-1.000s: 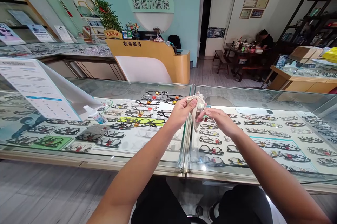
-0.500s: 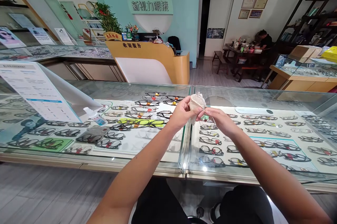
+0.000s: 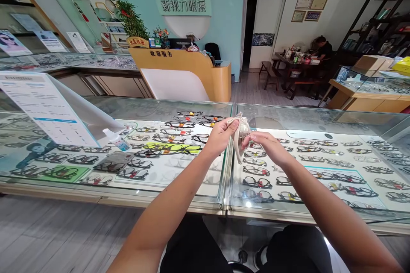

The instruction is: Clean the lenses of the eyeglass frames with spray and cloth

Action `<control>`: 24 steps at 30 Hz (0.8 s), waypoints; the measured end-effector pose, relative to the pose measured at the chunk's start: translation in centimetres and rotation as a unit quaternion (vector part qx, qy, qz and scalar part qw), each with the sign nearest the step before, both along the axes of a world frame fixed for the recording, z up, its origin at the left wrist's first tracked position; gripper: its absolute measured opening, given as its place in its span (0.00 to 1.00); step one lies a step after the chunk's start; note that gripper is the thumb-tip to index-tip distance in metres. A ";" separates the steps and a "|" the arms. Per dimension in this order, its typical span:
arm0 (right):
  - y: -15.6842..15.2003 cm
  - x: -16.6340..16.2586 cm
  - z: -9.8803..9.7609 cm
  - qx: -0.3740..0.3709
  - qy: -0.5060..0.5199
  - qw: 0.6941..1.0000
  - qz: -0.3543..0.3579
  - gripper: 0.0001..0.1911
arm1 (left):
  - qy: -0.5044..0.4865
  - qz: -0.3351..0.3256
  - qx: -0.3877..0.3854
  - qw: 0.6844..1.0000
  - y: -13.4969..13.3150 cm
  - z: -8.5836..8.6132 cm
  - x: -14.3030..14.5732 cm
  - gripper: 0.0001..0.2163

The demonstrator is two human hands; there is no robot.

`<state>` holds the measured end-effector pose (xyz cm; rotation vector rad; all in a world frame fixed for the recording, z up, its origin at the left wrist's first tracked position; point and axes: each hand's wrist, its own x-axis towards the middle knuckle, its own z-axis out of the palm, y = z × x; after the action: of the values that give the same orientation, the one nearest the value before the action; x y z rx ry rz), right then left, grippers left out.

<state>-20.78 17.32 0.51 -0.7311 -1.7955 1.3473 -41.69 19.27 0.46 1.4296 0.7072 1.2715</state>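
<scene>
Now | left hand (image 3: pixel 221 136): closed around beige cloth (image 3: pixel 239 133) | right hand (image 3: pixel 267 147): fingers pinched, touching cloth, held item unclear

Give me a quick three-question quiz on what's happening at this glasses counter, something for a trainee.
1. True or false: the left hand pinches a beige cloth.
2. Where is the small spray bottle? A: lying on the glass counter, to the left of both hands. B: in the right hand. C: on the floor.
3. Short answer: what does the right hand hold beside the cloth?

Key: 1 true. 2 A. 3 a pair of clear-framed glasses.
</scene>
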 end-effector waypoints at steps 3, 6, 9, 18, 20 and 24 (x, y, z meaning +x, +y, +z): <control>0.2 0.4 0.2 -0.006 0.008 1.000 -0.005 0.19 | 0.015 -0.056 -0.001 0.998 0.4 0.1 -0.9 0.24; 0.3 0.6 0.1 -0.014 0.011 1.000 -0.012 0.19 | 0.037 -0.078 0.003 0.996 0.5 0.3 -1.6 0.23; 0.4 0.6 -0.1 -0.013 0.010 1.000 -0.014 0.20 | 0.037 -0.078 0.002 0.996 0.0 0.4 -1.3 0.25; -0.4 -0.7 -0.2 0.013 -0.001 1.000 0.016 0.20 | 0.005 0.024 0.000 1.000 -1.0 0.0 0.8 0.24; -0.3 -0.6 -0.1 0.015 -0.002 1.000 0.003 0.20 | 0.008 0.046 0.010 0.999 -0.7 -0.1 0.6 0.25; 0.2 0.1 0.0 0.015 -0.008 1.000 -0.017 0.21 | 0.025 -0.023 0.011 0.999 0.1 0.0 -0.3 0.26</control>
<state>-20.73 17.48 0.50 -0.7549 -1.8029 1.2929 -41.96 19.40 0.42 1.4929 0.6922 1.2147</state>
